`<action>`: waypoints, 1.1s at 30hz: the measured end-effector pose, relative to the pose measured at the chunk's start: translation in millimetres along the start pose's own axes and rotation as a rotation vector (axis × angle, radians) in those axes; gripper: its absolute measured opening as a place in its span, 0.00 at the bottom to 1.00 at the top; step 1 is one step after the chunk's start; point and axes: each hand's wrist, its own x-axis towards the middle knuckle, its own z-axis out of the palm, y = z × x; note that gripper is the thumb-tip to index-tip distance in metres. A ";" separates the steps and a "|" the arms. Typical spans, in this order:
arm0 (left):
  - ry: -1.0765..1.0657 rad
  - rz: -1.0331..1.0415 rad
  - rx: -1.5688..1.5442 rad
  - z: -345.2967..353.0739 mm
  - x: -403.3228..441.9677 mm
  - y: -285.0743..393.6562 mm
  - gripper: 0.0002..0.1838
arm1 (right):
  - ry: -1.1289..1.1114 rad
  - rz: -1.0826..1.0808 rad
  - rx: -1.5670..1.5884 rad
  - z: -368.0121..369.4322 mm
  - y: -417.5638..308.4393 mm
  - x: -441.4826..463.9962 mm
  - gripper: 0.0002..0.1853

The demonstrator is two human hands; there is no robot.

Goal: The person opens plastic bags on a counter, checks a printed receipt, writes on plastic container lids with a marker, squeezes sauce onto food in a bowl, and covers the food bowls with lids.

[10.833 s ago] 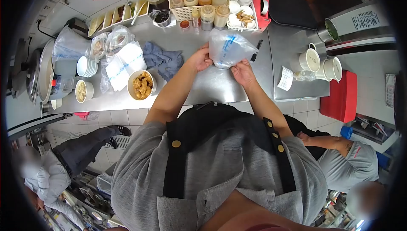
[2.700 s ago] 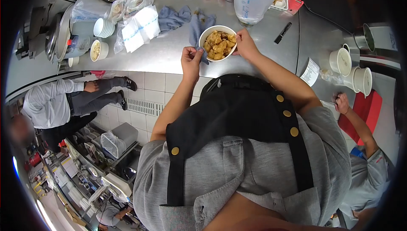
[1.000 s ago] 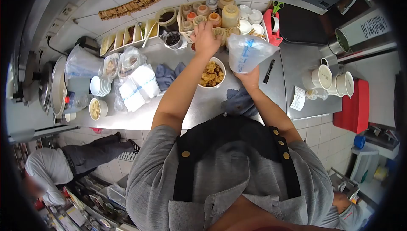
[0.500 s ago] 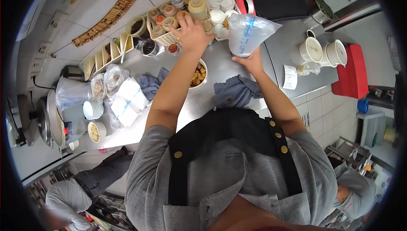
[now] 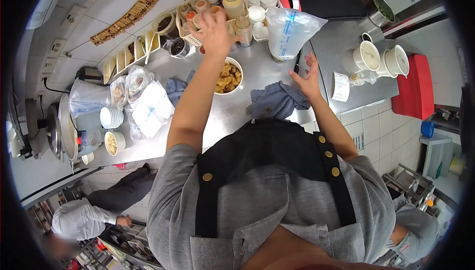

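My left hand [image 5: 216, 35] is raised with fingers spread over the front of a cream plastic basket [image 5: 188, 36] of squeeze bottles. It holds nothing that I can see, and it hides part of the bottles. A capped seasoning jar [image 5: 242, 28] stands just right of its thumb. Below my left wrist is a white bowl [image 5: 241, 83] with browned food pieces [image 5: 228, 78]. My right hand [image 5: 309, 78] is open, fingers apart, just to the right of a clear plastic bag [image 5: 293, 31] with blue print. The bag stands upright, apart from my fingers.
A crumpled blue-grey cloth [image 5: 277, 100] lies at the counter's front edge. Paper cups [image 5: 367, 56] and a receipt [image 5: 341, 86] are to the right. Plastic bags [image 5: 89, 97], stacked white bowls [image 5: 112, 117] and seasoning trays [image 5: 129, 56] fill the left. A co-worker [image 5: 79, 220] is behind at lower left.
My right hand has let go of the plastic bag and moved down and right. My left hand has lifted off the bottles, its fingers now spread. More of the bowl shows.
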 end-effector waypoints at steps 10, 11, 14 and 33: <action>-0.023 -0.187 -0.104 25.9 -36.4 -4.6 0.46 | 0.062 0.089 0.085 -16.5 -7.4 -9.2 0.51; 0.000 -0.175 -0.177 31.5 -38.7 -7.2 0.44 | 0.060 0.093 0.087 -16.7 -8.0 -8.4 0.51; -0.047 -0.212 -0.352 45.2 -34.0 -15.8 0.43 | 0.050 0.091 0.087 -17.7 -7.0 -10.2 0.50; -0.181 0.061 -0.758 -108.0 -53.5 -83.2 0.40 | 0.014 0.040 0.214 -23.4 -9.1 -6.7 0.34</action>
